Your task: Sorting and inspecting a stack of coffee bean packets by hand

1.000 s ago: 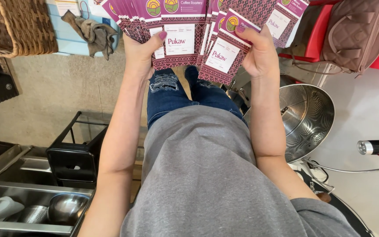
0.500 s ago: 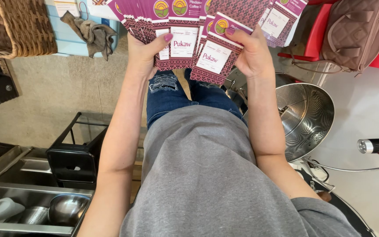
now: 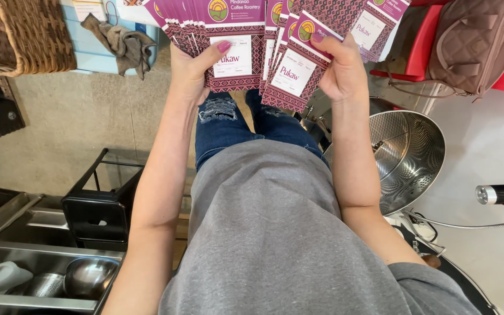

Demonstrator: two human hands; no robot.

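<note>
My left hand (image 3: 196,64) grips a fanned stack of flat purple patterned pouches (image 3: 228,41) with white label panels, thumb pressed across the front one. My right hand (image 3: 336,70) holds a second fan of the same pouches (image 3: 298,70) just to the right, the two fans overlapping in the middle. Both stacks are held out in front of me, above my knees in blue ripped jeans. The pouches' upper parts run out of the frame.
A perforated steel drum (image 3: 406,154) sits at the right under my right forearm. A brown quilted bag (image 3: 476,41) rests on a red seat. A wicker basket (image 3: 21,32) and grey rag (image 3: 121,44) lie upper left; black stool (image 3: 97,213) and steel bowls (image 3: 88,277) lower left.
Both hands have shifted the pouches slightly; the right hand's fan has slid leftward and tighter against the left hand's stack, and the thumbs have moved on the front pouches.
</note>
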